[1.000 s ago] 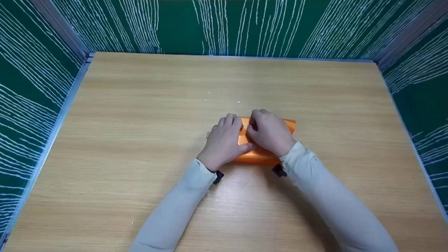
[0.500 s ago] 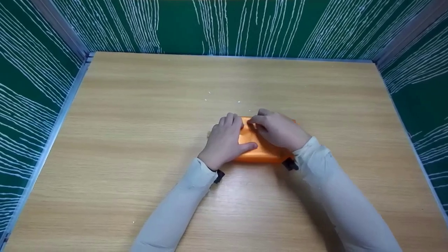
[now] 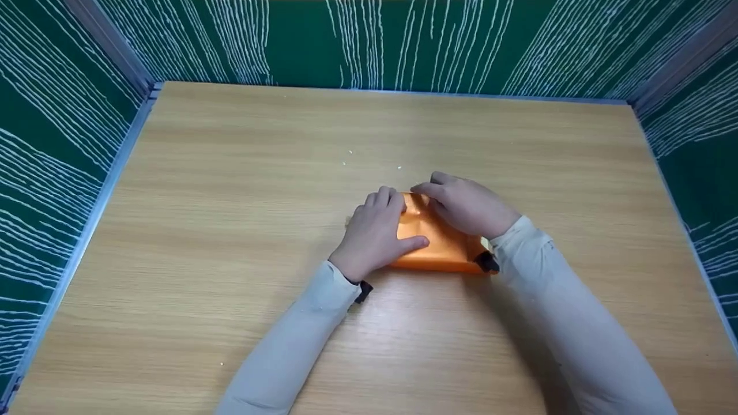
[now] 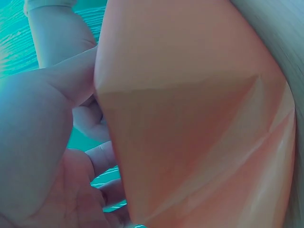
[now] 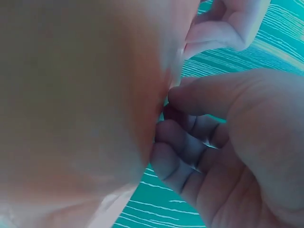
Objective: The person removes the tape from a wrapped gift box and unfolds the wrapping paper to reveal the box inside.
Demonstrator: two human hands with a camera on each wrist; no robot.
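A parcel-like bundle in shiny orange paper lies on the table, creased across its top, with a loose flap at its right end. Folded creases in the orange sheet fill much of the left wrist view. My left hand rests over the bundle's left part, thumb spread out on top. At the far edge, my right hand touches the paper with its fingertips, index finger stretched toward the left hand. In the right wrist view, the thumb and bent fingers of my right hand meet the paper's surface.
The wood-grain table surrounds the bundle, with a few tiny white scraps beyond it. Green walls with white streaks stand behind and at both sides, edged with blue strips.
My right hand has moved from the bundle's middle outward to its far edge, its index finger straightening and more orange paper showing. The left hand has stayed in place on the bundle.
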